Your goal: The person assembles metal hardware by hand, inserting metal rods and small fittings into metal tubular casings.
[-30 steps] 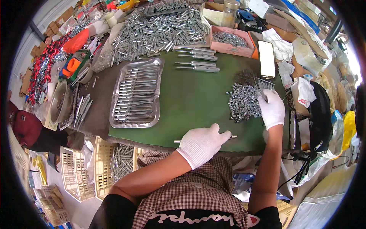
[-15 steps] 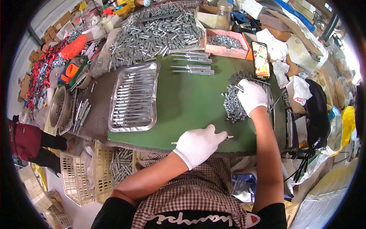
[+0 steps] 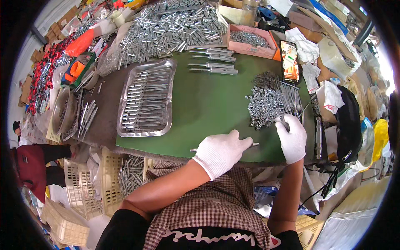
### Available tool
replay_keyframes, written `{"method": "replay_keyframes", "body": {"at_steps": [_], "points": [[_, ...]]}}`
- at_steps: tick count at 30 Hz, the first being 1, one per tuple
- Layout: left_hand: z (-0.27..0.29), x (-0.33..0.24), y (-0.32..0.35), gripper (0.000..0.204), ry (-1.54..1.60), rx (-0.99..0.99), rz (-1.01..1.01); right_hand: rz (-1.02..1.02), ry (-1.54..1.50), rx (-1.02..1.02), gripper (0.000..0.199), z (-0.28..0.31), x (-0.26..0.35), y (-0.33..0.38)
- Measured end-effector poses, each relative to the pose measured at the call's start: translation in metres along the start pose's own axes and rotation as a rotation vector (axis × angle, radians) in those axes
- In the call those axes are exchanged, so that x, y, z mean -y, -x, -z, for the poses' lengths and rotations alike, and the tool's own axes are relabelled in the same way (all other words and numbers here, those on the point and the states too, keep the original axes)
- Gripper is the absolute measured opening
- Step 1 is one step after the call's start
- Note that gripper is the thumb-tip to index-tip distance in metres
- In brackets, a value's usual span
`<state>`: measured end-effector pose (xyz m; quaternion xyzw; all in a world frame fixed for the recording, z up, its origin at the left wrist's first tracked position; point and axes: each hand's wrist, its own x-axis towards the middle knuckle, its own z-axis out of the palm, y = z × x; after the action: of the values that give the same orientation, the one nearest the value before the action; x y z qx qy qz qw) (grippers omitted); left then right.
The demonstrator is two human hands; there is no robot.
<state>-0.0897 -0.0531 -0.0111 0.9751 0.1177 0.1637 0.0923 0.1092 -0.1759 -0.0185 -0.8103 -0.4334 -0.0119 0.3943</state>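
Note:
Both my hands wear white gloves. My left hand [image 3: 221,152] is closed around a long thin metal rod [image 3: 254,144] that lies along the near edge of the green mat [image 3: 208,104]. My right hand [image 3: 291,137] is at the near side of a heap of small metal nuts [image 3: 264,108], fingers pinched on a small metal piece. Thin metal rods [image 3: 289,96] lie spread beside the heap.
A steel tray [image 3: 146,100] of finished rods sits left on the mat. Three assembled bolts [image 3: 212,66] lie at the far edge, before a big pile of metal parts [image 3: 175,27]. A pink box [image 3: 250,41] of nuts and a phone [image 3: 290,60] stand right. Crates sit under the table.
My right hand drew back from the middle of the nut heap to its near edge, toward me. My left hand stayed on the rod at the mat's front edge.

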Motion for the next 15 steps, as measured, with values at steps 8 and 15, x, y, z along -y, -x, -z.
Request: {"method": "replay_keyframes", "body": {"at_steps": [8, 15], "points": [[0.000, 0.001, -0.001, 0.018, 0.031, 0.081, 0.023, 0.159, 0.094, 0.091, 0.010, -0.018, 0.030, -0.017], [-0.006, 0.000, 0.001, 0.018, 0.009, 0.055, 0.012, 0.208, 0.373, 0.366, 0.016, -0.045, 0.062, -0.027]]}}
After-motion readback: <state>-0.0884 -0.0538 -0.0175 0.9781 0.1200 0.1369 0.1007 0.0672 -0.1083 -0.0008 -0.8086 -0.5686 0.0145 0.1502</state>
